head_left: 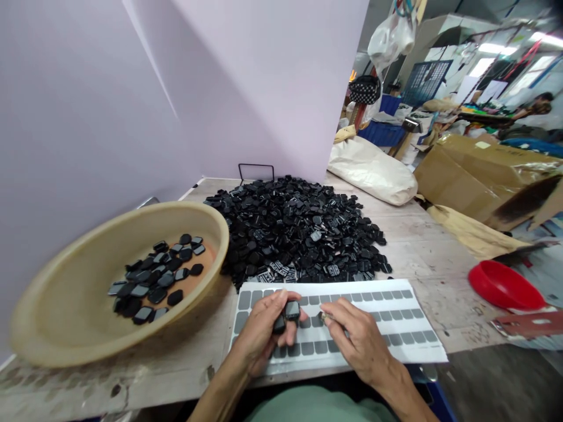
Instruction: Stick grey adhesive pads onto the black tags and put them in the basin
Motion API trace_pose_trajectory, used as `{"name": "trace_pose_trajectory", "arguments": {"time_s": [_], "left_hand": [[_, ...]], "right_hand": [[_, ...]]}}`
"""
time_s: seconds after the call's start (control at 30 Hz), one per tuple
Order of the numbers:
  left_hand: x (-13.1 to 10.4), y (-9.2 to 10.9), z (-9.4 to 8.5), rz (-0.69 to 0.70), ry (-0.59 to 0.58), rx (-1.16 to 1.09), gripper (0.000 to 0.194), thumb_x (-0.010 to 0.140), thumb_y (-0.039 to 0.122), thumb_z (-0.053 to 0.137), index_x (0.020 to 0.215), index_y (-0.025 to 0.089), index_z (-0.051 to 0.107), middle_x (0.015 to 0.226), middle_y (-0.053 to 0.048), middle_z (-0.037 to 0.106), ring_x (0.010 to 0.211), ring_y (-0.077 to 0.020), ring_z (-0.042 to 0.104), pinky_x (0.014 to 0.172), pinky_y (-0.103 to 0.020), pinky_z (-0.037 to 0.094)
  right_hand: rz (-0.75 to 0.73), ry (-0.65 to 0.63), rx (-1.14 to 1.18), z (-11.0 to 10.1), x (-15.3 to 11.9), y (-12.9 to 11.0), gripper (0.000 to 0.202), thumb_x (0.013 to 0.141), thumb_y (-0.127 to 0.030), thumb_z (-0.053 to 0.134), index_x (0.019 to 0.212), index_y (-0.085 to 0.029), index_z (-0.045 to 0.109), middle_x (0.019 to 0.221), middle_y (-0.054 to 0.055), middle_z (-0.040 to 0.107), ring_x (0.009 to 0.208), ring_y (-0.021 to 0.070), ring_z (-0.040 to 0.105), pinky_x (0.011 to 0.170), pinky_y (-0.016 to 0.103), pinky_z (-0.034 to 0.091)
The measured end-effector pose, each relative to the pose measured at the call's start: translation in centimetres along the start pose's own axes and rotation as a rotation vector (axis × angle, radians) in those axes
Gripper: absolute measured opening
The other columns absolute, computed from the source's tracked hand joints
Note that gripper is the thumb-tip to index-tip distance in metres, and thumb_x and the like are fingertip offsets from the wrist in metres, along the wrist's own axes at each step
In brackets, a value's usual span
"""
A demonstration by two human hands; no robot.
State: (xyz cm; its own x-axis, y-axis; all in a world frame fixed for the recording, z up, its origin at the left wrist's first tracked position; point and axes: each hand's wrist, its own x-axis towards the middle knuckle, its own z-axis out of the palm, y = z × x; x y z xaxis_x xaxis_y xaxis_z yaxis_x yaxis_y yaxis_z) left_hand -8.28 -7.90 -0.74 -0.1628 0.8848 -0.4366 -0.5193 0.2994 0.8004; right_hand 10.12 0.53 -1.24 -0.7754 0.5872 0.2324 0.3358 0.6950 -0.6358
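My left hand is closed around small black plastic pieces; at least two show, one with a grey face up. Over a white sheet with rows of grey rounded-square stickers, my right hand pinches a small grey sticker between thumb and fingertips. Something pale covers part of a fingertip. Behind the sheet lies a big heap of black plastic pieces. To the left stands a wide beige basin with several black pieces in it, some grey-faced.
A black wire stand rises behind the heap, before a pale partition. On the right are a red bowl, a white sack and a cardboard box. The table's front edge runs close to my body.
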Motion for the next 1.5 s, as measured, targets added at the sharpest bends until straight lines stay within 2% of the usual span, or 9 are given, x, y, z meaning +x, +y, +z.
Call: {"name": "trace_pose_trajectory", "arguments": {"time_s": [0.27,0.5,0.63,0.77,0.87,1.0,1.17,1.37,1.5], "left_hand": [[-0.6,-0.3,0.2,-0.004,0.004,-0.081,0.057,0.086,0.06,0.042,0.103,0.008,0.058,0.079,-0.014,0.068,0.042,-0.0077,0.051,0.038,-0.016,0.025],[-0.7,-0.9,-0.6,0.049,0.026,0.014,0.035,0.073,0.038,0.069,0.091,0.011,0.057,0.072,-0.007,0.067,0.037,-0.0026,0.042,0.038,-0.015,0.017],[-1.0,-0.5,-2.3,0.095,0.104,0.107,0.029,0.073,0.035,0.066,0.088,0.012,0.056,0.069,-0.004,0.066,0.037,-0.0026,0.038,0.04,-0.016,0.019],[-1.5,-0.1,-4.5,0.195,0.294,0.38,0.026,0.08,0.038,0.056,0.094,0.016,0.057,0.073,-0.002,0.065,0.041,-0.006,0.04,0.043,-0.019,0.025],[-1.7,-0.2,-5.3,0.299,0.389,0.726,0.022,0.086,0.035,0.048,0.097,0.02,0.061,0.078,-0.002,0.065,0.059,-0.0134,0.053,0.056,-0.023,0.038],[-1.7,-0.9,-4.4,0.397,0.275,1.135,0.025,0.091,0.026,0.038,0.098,0.021,0.061,0.091,-0.006,0.063,0.082,-0.0195,0.06,0.074,-0.028,0.043],[-1.4,-1.7,-3.0,0.32,0.212,1.571,0.033,0.091,0.016,0.027,0.103,0.022,0.058,0.094,-0.007,0.055,0.074,-0.019,0.06,0.06,-0.027,0.042],[-1.0,-1.2,-3.0,0.292,0.137,1.732,0.033,0.089,0.013,0.03,0.108,0.027,0.055,0.096,-0.005,0.055,0.068,-0.0199,0.061,0.056,-0.029,0.041],[-0.9,-1.2,-3.0,0.303,0.12,1.721,0.033,0.089,0.011,0.029,0.105,0.025,0.055,0.097,-0.006,0.055,0.072,-0.021,0.062,0.059,-0.03,0.043]], "right_hand": [[0.104,-0.005,0.021,0.5,0.2,0.2,0.022,0.093,-0.019,0.04,0.109,-0.022,0.055,0.096,0.003,0.061,0.085,0.0168,0.059,0.074,0.03,0.045],[0.141,-0.068,-0.021,1.1,0.9,0.3,0.021,0.093,-0.019,0.04,0.107,-0.024,0.055,0.099,0.003,0.062,0.087,0.0179,0.059,0.078,0.032,0.045],[0.171,-0.089,-0.07,1.2,1.7,0.1,0.02,0.092,-0.018,0.039,0.102,-0.023,0.055,0.099,0.003,0.061,0.086,0.0177,0.059,0.075,0.031,0.045],[0.161,-0.12,-0.15,1.4,2.7,-0.1,0.019,0.091,-0.015,0.038,0.095,-0.022,0.056,0.091,0.002,0.061,0.079,0.0167,0.058,0.071,0.03,0.043],[0.116,-0.116,-0.267,1.9,3.9,-0.4,0.018,0.091,-0.014,0.038,0.088,-0.02,0.055,0.084,0.002,0.06,0.074,0.0161,0.057,0.066,0.028,0.039],[0.074,-0.14,-0.478,3.3,5.8,-1.1,0.016,0.088,-0.011,0.04,0.084,-0.02,0.053,0.081,0.002,0.059,0.071,0.0165,0.057,0.061,0.028,0.035],[0.042,-0.148,-0.529,5.0,7.1,-1.9,0.013,0.087,-0.013,0.043,0.084,-0.02,0.053,0.082,0.004,0.06,0.071,0.0178,0.058,0.06,0.029,0.035],[0.045,-0.155,-0.498,5.3,6.9,-2.2,0.014,0.088,-0.013,0.041,0.086,-0.02,0.053,0.083,0.004,0.06,0.072,0.0174,0.058,0.062,0.028,0.036],[0.07,-0.139,-0.306,5.5,7.2,-2.0,0.013,0.085,-0.013,0.043,0.085,-0.018,0.055,0.084,0.005,0.06,0.071,0.0178,0.057,0.063,0.027,0.036]]}}
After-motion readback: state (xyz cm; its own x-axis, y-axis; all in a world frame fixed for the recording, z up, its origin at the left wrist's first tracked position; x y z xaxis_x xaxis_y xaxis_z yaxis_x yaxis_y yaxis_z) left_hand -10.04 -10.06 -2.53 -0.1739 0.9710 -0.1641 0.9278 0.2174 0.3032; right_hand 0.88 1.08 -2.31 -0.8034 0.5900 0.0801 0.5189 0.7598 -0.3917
